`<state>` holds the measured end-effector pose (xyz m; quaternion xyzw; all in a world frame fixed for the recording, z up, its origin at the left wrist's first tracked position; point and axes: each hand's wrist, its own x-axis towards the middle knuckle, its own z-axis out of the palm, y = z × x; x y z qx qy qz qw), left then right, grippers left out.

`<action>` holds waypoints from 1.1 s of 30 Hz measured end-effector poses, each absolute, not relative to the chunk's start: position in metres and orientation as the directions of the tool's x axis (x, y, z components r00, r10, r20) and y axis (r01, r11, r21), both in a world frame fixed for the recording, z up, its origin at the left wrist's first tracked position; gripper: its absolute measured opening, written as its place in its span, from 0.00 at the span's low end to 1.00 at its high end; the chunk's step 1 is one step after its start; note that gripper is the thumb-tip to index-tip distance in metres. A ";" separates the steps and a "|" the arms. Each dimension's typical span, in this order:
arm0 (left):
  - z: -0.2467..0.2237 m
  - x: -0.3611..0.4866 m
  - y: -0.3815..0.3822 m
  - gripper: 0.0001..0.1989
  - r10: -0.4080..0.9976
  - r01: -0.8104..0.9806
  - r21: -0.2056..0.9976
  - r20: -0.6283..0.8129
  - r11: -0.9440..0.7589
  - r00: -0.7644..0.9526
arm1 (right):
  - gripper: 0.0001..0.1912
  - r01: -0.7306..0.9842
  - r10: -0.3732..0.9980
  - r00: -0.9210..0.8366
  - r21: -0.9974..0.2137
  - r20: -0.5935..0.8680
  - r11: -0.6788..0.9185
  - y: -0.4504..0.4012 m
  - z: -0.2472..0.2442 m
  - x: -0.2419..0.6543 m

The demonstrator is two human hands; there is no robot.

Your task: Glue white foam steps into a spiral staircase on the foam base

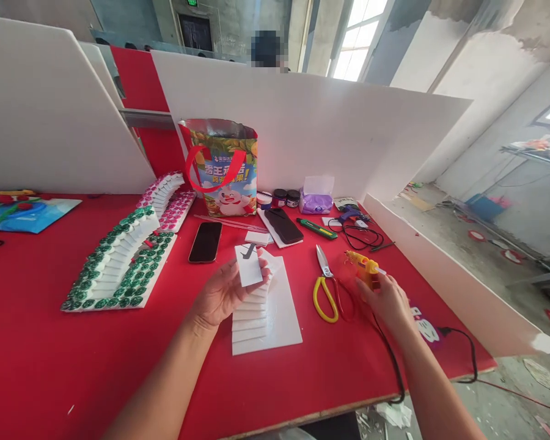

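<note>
Windows (360, 27) glow above a seemingly concrete floor (499, 415).

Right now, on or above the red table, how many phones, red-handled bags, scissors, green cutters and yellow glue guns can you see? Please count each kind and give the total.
Phones: 2
Red-handled bag: 1
Scissors: 1
Green cutter: 1
Yellow glue gun: 1
Total: 6

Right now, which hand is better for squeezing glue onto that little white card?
Probably the right hand: it holds the yellow glue gun. The left hand is busy holding up the white card.
</note>
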<state>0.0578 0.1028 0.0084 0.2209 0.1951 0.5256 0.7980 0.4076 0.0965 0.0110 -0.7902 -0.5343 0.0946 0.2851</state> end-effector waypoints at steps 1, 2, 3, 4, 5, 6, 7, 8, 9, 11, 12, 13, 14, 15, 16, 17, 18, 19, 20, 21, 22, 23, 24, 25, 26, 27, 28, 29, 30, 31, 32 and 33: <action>0.008 0.057 0.102 0.24 0.923 -0.769 0.531 -0.067 0.355 0.379 | 0.18 0.763 0.897 0.424 -0.583 0.126 -0.279 0.103 0.009 0.407; 0.007 0.056 0.102 0.24 0.925 -0.784 0.513 -0.058 0.350 0.376 | 0.18 0.744 0.898 0.427 -0.605 0.106 -0.283 0.108 0.007 0.406; 0.007 0.054 0.102 0.23 0.930 -0.796 0.501 -0.054 0.341 0.364 | 0.20 0.731 0.901 0.424 -0.623 0.094 -0.278 0.112 0.006 0.406; 0.007 0.053 0.103 0.23 0.936 -0.805 0.494 -0.053 0.328 0.349 | 0.22 0.718 0.904 0.419 -0.641 0.087 -0.271 0.114 0.005 0.404; 0.008 0.051 0.104 0.22 0.942 -0.813 0.489 -0.055 0.314 0.331 | 0.23 0.697 0.906 0.417 -0.666 0.077 -0.265 0.115 0.005 0.403; 0.010 0.049 0.106 0.22 0.949 -0.822 0.486 -0.058 0.297 0.309 | 0.23 0.673 0.908 0.413 -0.694 0.065 -0.256 0.114 0.007 0.400; 0.012 0.047 0.108 0.21 0.957 -0.830 0.485 -0.059 0.276 0.284 | 0.24 0.650 0.913 0.404 -0.719 0.054 -0.245 0.113 0.011 0.397; 0.017 0.045 0.111 0.21 0.965 -0.837 0.487 -0.056 0.250 0.256 | 0.25 0.616 0.921 0.387 -0.754 0.040 -0.227 0.110 0.018 0.392; 0.021 0.042 0.115 0.20 0.972 -0.840 0.494 -0.050 0.224 0.230 | 0.26 0.568 0.930 0.366 -0.798 0.027 -0.200 0.108 0.026 0.385; 0.032 0.037 0.124 0.19 0.982 -0.838 0.518 -0.025 0.171 0.185 | 0.24 0.366 0.955 0.296 -0.923 -0.004 -0.117 0.104 0.049 0.366; 0.036 0.035 0.127 0.18 0.985 -0.831 0.536 -0.010 0.151 0.173 | 0.22 0.206 0.960 0.279 -0.976 -0.012 -0.072 0.104 0.062 0.355; 0.038 0.033 0.130 0.17 0.987 -0.822 0.553 0.004 0.132 0.162 | 0.19 0.071 0.971 0.240 -0.997 -0.019 -0.037 0.104 0.074 0.343; 0.038 0.031 0.132 0.17 0.989 -0.815 0.567 0.013 0.116 0.150 | 0.16 -0.037 0.978 0.207 -0.999 -0.005 0.003 0.104 0.084 0.331; 0.037 0.030 0.132 0.18 0.991 -0.811 0.576 0.015 0.101 0.134 | 0.15 -0.128 0.985 0.173 -0.991 0.020 0.043 0.106 0.092 0.318; 0.033 0.029 0.132 0.18 0.993 -0.810 0.580 0.010 0.091 0.119 | 0.14 -0.191 0.990 0.138 -0.979 0.040 0.066 0.107 0.097 0.307; 0.028 0.028 0.131 0.18 0.994 -0.809 0.581 -0.002 0.089 0.107 | 0.13 -0.220 0.995 0.085 -0.973 0.054 0.072 0.109 0.098 0.296; 0.023 0.028 0.129 0.18 0.994 -0.804 0.587 -0.016 0.093 0.104 | 0.13 -0.227 0.998 0.026 -0.972 0.059 0.063 0.111 0.096 0.287; 0.019 0.028 0.128 0.17 0.994 -0.794 0.599 -0.024 0.099 0.106 | 0.14 -0.220 0.998 -0.029 -0.974 0.064 0.056 0.112 0.092 0.279; 0.015 0.029 0.126 0.17 0.993 -0.780 0.617 -0.028 0.105 0.112 | 0.16 -0.208 0.994 -0.075 -0.976 0.078 0.061 0.113 0.085 0.273; 0.012 0.031 0.125 0.17 0.992 -0.763 0.637 -0.027 0.111 0.121 | 0.17 -0.191 0.988 -0.117 -0.979 0.097 0.073 0.114 0.078 0.267; 0.010 0.032 0.125 0.17 0.991 -0.745 0.656 -0.026 0.117 0.133 | 0.17 -0.179 0.981 -0.152 -0.979 0.122 0.094 0.114 0.070 0.263; 0.009 0.034 0.125 0.17 0.989 -0.729 0.673 -0.026 0.126 0.146 | 0.17 -0.169 0.972 -0.185 -0.979 0.145 0.114 0.114 0.063 0.260; 0.009 0.036 0.126 0.17 0.986 -0.716 0.684 -0.031 0.139 0.162 | 0.16 -0.158 0.962 -0.220 -0.979 0.159 0.126 0.114 0.057 0.257; 0.009 0.037 0.126 0.17 0.983 -0.707 0.690 -0.037 0.156 0.181 | 0.16 -0.146 0.954 -0.251 -0.981 0.165 0.131 0.113 0.052 0.255; 0.010 0.039 0.127 0.16 0.980 -0.699 0.695 -0.042 0.170 0.196 | 0.17 -0.130 0.946 -0.279 -0.983 0.162 0.130 0.113 0.049 0.254; 0.010 0.040 0.127 0.15 0.977 -0.693 0.698 -0.045 0.179 0.207 | 0.18 -0.112 0.941 -0.301 -0.986 0.154 0.126 0.113 0.047 0.253; 0.010 0.041 0.127 0.16 0.976 -0.687 0.703 -0.045 0.184 0.215 | 0.19 -0.091 0.937 -0.318 -0.988 0.145 0.122 0.112 0.046 0.252; 0.009 0.041 0.127 0.16 0.975 -0.680 0.709 -0.046 0.186 0.218 | 0.20 -0.073 0.934 -0.329 -0.990 0.137 0.119 0.112 0.046 0.252; 0.009 0.040 0.127 0.16 0.974 -0.670 0.719 -0.048 0.187 0.220 | 0.20 -0.060 0.932 -0.337 -0.991 0.132 0.119 0.111 0.046 0.252; 0.008 0.040 0.127 0.17 0.974 -0.657 0.730 -0.052 0.188 0.221 | 0.20 -0.051 0.930 -0.344 -0.992 0.126 0.116 0.110 0.046 0.253; 0.007 0.039 0.127 0.17 0.973 -0.645 0.740 -0.057 0.191 0.223 | 0.20 -0.043 0.929 -0.353 -0.993 0.115 0.107 0.109 0.046 0.253; 0.006 0.039 0.126 0.17 0.972 -0.634 0.748 -0.063 0.196 0.226 | 0.20 -0.035 0.927 -0.361 -0.995 0.100 0.094 0.108 0.045 0.253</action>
